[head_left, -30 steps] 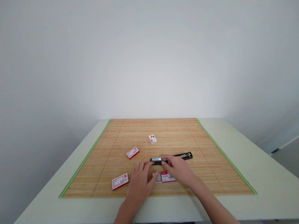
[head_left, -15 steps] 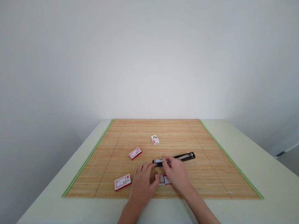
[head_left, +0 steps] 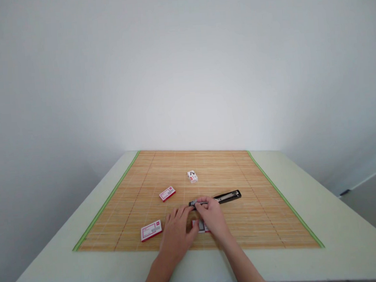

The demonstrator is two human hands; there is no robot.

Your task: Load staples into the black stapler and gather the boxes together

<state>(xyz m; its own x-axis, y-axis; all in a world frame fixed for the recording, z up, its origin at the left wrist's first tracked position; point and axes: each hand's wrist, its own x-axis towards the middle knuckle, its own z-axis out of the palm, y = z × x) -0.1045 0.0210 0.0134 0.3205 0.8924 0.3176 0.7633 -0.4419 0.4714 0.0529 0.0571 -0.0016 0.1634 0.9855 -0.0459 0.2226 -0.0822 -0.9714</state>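
A black stapler lies opened out on the bamboo mat, its metal channel showing. My left hand rests palm down with the fingers stretched, fingertips at the stapler's left end. Thumb and fingers of my right hand are pinched together over the left part of the channel; whatever they hold is too small and covered to make out. Below them, partly behind both hands, sits an opened red and white box with grey staples showing.
One red and white box lies left of my left hand, and a similar box farther back. A small white box stands behind the stapler. The green-edged bamboo mat covers much of the white table.
My right hand has shifted slightly left along the stapler toward its left end. The left hand stays nearly in place. The whole view has moved a little.
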